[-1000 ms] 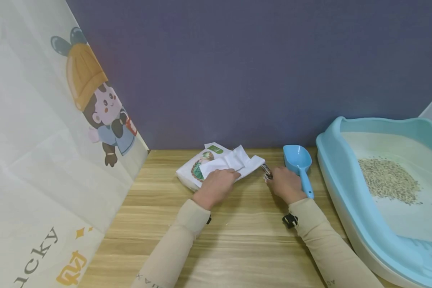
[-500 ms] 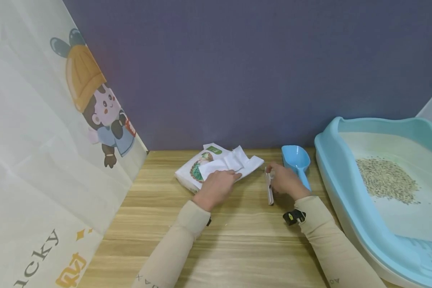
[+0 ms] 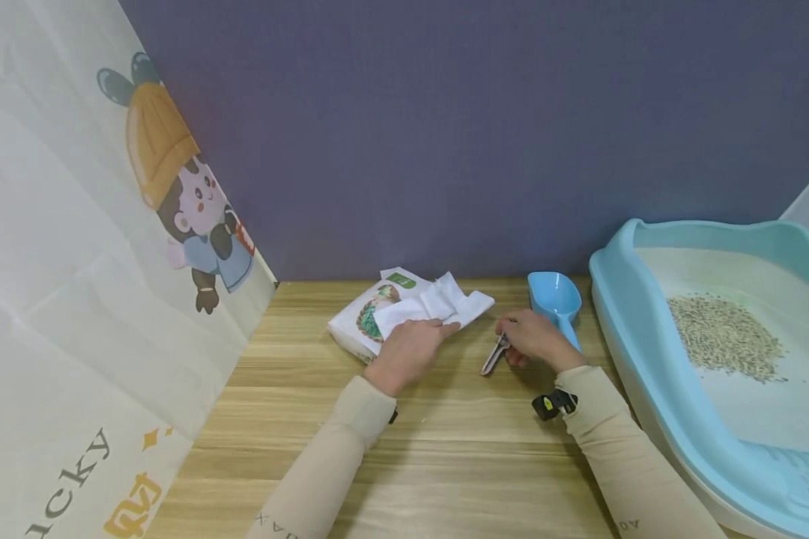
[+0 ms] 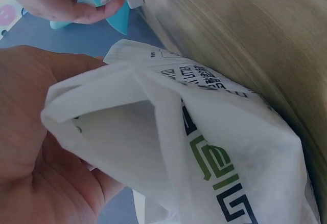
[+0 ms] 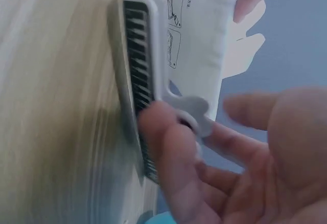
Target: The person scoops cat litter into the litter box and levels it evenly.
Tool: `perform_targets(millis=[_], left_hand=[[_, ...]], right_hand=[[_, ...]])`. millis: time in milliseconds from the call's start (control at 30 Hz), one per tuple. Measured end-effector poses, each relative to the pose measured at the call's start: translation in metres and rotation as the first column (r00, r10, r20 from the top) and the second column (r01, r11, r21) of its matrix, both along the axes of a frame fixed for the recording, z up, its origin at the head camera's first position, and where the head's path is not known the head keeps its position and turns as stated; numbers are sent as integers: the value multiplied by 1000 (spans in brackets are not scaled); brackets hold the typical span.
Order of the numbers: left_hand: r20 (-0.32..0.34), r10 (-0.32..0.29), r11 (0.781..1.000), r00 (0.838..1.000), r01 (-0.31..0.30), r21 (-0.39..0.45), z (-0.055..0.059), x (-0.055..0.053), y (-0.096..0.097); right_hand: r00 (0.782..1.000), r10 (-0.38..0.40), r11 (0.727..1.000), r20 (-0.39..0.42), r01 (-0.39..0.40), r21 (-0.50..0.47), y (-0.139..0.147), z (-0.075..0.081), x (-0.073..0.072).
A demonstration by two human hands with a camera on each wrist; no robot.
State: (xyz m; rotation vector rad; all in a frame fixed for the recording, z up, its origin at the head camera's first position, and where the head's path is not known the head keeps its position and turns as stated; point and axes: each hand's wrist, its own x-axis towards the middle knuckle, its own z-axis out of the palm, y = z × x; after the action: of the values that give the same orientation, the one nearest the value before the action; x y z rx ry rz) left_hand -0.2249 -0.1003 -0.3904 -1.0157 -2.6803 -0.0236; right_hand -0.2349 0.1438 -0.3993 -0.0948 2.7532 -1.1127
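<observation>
A white plastic bag (image 3: 353, 326) with a printed picture lies on the wooden table, its upper end folded over toward the right. My left hand (image 3: 411, 352) holds that end; in the left wrist view the bag's mouth (image 4: 117, 127) gapes beside the palm. Just right of the bag, my right hand (image 3: 535, 337) has a white bag clip (image 3: 495, 355) at its fingertips, slanting down over the table. Seen from the right wrist, the clip (image 5: 159, 45) shows a dark toothed strip and a rounded tab among the fingers.
Behind the right hand lies a blue scoop (image 3: 554, 292), its handle partly hidden. A light blue litter box (image 3: 616, 322) with pellets (image 3: 724, 337) inside stands at the right. A dark panel (image 3: 445, 135) rises along the table's back edge.
The right hand has shifted slightly and turned the clip, which now points down to the left. The left hand stays on the bag's end.
</observation>
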Motion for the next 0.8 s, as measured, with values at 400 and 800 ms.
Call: perform_targets(millis=[400, 800], left_hand=[[22, -11, 1000, 1000, 11, -10, 2, 0, 2], [30, -9, 1000, 1000, 8, 22, 1, 1, 1]], right_hand=[[992, -127, 984, -12, 125, -124, 3, 11, -2], [993, -96, 847, 68, 117, -519, 1, 22, 2]])
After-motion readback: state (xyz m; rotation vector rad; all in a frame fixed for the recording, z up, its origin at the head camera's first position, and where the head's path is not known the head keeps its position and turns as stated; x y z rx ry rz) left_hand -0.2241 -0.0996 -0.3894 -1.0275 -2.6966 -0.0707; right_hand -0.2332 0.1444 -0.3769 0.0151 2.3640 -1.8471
